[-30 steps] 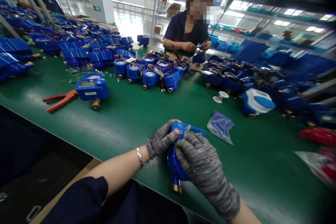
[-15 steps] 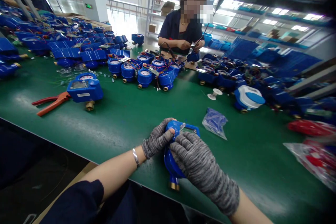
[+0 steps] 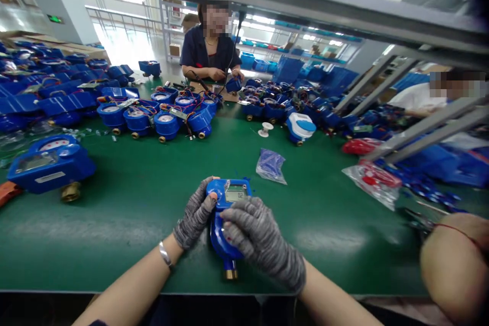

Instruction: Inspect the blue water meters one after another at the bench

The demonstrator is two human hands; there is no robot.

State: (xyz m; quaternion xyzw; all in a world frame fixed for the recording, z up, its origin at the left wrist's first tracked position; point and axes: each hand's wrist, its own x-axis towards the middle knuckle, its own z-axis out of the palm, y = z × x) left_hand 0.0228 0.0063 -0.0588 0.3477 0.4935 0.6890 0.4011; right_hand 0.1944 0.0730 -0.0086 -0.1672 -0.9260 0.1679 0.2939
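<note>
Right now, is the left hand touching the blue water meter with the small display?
Touching. In the head view the left hand grips the upper left corner of the blue water meter, thumb on top, with no gap.

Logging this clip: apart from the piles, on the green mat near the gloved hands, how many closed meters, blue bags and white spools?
Closed meters: 3, the held meter in left hand and right hand, the left meter, the white-lidded meter.
Bags: 1, the blue bag.
Spools: 1, the white spool.
Total: 5.
</note>
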